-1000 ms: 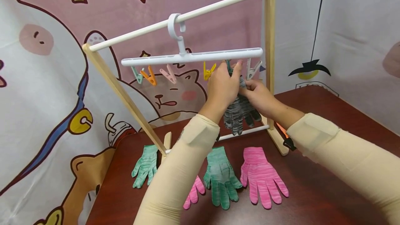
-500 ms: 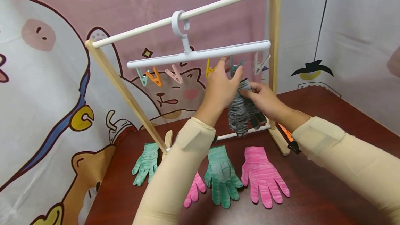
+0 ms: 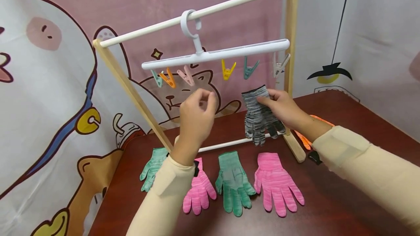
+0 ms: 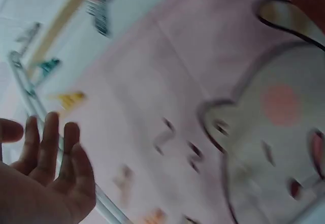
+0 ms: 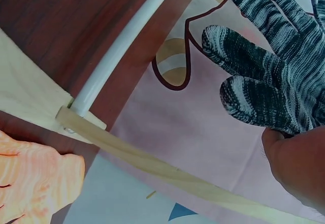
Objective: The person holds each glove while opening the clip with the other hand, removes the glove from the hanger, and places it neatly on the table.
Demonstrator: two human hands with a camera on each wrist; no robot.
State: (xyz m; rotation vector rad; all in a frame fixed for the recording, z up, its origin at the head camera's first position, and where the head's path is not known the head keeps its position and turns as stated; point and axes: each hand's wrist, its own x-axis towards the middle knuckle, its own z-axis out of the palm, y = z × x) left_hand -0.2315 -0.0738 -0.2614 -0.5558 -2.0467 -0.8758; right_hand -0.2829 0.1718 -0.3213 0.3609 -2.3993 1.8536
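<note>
My right hand [image 3: 283,106] pinches a grey-and-black knit glove [image 3: 257,114] near its cuff; the glove hangs fingers down, below the teal clip [image 3: 250,69] and apart from it. In the right wrist view the same glove [image 5: 299,66] shows its striped fingers close up. Left of it my left hand [image 3: 197,117] is in the air with loosely bent fingers and nothing in them; the left wrist view shows this hand [image 4: 56,183] at lower left. A white hanger [image 3: 229,52] carries a yellow clip [image 3: 227,70], the teal one and several others.
The hanger hooks over the white top rod [image 3: 236,3] of a wooden rack. On the dark red table [image 3: 331,192] lie two pink gloves, one at the right [image 3: 279,185], and two green gloves, one near the middle [image 3: 234,185]. An orange glove [image 5: 40,178] lies beside the rack's right foot.
The grey glove has come down from the teal clip, which now hangs without it. My left hand has let go of the clip and moved left and down; the right hand keeps its hold.
</note>
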